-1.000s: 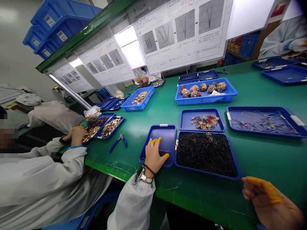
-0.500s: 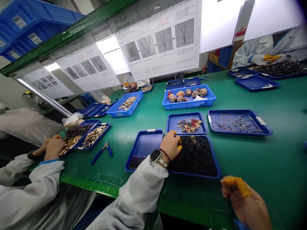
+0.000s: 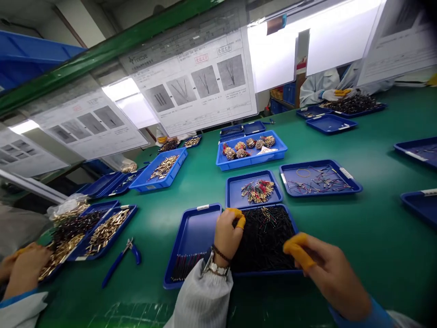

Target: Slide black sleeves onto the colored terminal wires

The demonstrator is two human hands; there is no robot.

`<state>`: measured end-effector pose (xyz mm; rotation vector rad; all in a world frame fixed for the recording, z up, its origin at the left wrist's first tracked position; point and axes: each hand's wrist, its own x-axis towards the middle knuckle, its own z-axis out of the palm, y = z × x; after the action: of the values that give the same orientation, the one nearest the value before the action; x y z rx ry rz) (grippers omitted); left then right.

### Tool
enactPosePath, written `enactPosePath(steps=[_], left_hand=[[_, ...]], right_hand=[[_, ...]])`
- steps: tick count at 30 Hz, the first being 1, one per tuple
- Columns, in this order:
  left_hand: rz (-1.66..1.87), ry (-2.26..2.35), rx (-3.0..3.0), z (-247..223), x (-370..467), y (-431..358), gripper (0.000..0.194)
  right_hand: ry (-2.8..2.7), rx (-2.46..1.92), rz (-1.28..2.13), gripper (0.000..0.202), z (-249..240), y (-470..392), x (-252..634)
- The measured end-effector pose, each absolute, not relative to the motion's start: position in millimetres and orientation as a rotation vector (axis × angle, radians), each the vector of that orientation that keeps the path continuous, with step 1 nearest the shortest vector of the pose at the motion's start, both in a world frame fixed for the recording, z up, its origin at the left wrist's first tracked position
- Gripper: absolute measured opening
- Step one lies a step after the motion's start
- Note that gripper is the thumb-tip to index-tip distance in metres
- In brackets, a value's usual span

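My left hand [image 3: 229,232], with orange finger covers, is over the left edge of a tray of black tubes [image 3: 261,248]; its fingers are pressed together, and what they hold is too small to name. My right hand [image 3: 322,264] hovers at that tray's lower right corner, thumb and forefinger pinched, with nothing clear between them. A few wired pins [image 3: 268,216] lie on the black tubes. Left of them, a blue tray [image 3: 201,228] holds a row of dark pieces with thin tips [image 3: 186,266]. Behind, another tray [image 3: 232,193] bears a fan of coloured wired pins [image 3: 257,190].
Blue-handled pliers [image 3: 121,262] lie left of the trays. A tray of loose wires [image 3: 321,180] is at the right, a box of bundles [image 3: 252,159] behind. Another person's hands [image 3: 30,264] work at the far left. Instruction sheets [image 3: 201,91] hang above the table.
The view has shifted, so the sheets and the left-hand trays appear further left. My right hand has moved in to the black-tube tray. My left hand's fingers have drawn together at the tray's left side.
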<state>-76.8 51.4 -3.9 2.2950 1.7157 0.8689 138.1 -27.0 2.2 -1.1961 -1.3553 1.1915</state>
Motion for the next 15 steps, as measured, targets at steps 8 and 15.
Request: enactPosePath(steps=[8,15], left_hand=[[1.002,1.537,2.052,-4,-72,37,0.009],[0.97,1.471,2.022,-2,-61,30,0.011]], right_hand=[[-1.401,-1.136,1.269,0.014,-11,64,97],[-1.427,-1.141,1.258,0.005,-5,52,102]])
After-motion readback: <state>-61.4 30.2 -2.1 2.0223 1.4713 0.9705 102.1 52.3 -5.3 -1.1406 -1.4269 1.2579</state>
